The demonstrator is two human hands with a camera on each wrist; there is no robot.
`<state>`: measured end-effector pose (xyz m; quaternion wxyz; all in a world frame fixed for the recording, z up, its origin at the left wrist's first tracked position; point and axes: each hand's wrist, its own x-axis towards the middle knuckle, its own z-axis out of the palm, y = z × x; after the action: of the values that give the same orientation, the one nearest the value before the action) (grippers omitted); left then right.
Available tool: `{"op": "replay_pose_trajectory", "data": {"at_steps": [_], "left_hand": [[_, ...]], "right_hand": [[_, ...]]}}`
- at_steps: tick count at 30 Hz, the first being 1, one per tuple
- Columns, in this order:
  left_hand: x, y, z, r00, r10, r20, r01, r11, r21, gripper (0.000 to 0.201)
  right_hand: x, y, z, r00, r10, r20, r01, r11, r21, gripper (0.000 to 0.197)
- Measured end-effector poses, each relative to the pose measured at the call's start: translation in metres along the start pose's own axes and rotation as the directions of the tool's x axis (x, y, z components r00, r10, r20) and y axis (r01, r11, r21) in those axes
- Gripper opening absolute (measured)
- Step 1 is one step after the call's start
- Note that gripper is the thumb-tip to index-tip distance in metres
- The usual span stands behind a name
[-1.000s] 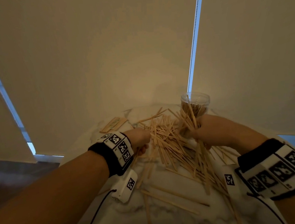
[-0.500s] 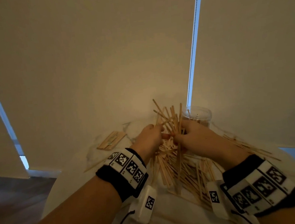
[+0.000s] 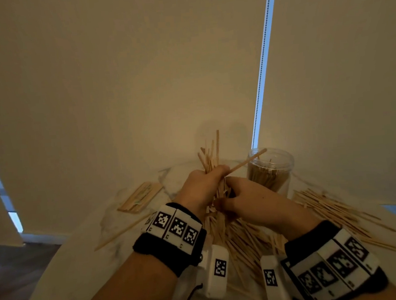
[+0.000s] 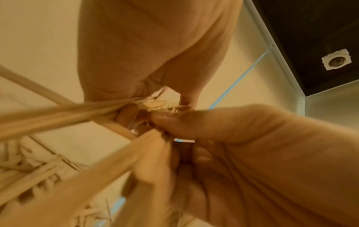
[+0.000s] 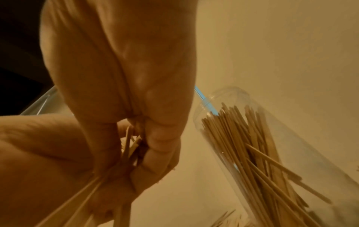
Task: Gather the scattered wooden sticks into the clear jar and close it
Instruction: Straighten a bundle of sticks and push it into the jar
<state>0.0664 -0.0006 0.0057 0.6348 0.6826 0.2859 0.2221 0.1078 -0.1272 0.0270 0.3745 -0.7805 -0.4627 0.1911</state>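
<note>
Both hands hold one bundle of wooden sticks [image 3: 213, 153] upright over the table, just left of the clear jar [image 3: 270, 167]. My left hand [image 3: 216, 174] grips the bundle near its top, and one stick slants out toward the jar's mouth. My right hand [image 3: 229, 191] grips the same bundle lower down, touching the left hand. The jar stands open and is partly filled with sticks [image 5: 258, 153]. Under my wrists a loose pile of sticks [image 3: 248, 238] covers the table. In the right wrist view my fingers [image 5: 155, 138] curl round the sticks. No lid shows.
More sticks [image 3: 334, 209] fan out right of the jar toward the table's edge. A small stack of flat sticks [image 3: 140, 196] lies at the back left, with one stray stick [image 3: 123, 233] nearer. The white marble table [image 3: 82, 267] stands against a blind-covered window.
My right hand came away from the jar with its sticks and met my left hand. Both hands have since closed tighter round the bundle, now held upright above the pile.
</note>
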Motion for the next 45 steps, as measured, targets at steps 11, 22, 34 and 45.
{"op": "replay_pose_trajectory", "data": {"at_steps": [11, 22, 34, 45], "left_hand": [[0.029, -0.008, -0.001, 0.981, 0.114, -0.160, -0.107, 0.993, 0.053, 0.034], [0.035, -0.004, -0.020, 0.930, 0.035, -0.367, -0.213, 0.863, -0.458, 0.014], [0.003, 0.012, 0.006, 0.991, 0.131, 0.009, -0.120, 0.932, -0.341, 0.006], [-0.015, 0.021, 0.017, 0.944, 0.265, 0.197, -0.214, 0.946, -0.244, 0.011]], "right_hand": [[0.014, 0.023, -0.005, 0.983, 0.104, -0.153, -0.103, 0.995, 0.010, 0.032], [0.001, 0.012, -0.037, 0.977, 0.142, -0.159, -0.143, 0.990, 0.004, 0.004], [-0.009, -0.010, -0.047, 0.878, 0.031, -0.478, 0.078, 0.975, 0.206, 0.059], [-0.008, -0.002, -0.050, 0.923, 0.074, -0.378, -0.033, 0.993, 0.115, 0.012]]}}
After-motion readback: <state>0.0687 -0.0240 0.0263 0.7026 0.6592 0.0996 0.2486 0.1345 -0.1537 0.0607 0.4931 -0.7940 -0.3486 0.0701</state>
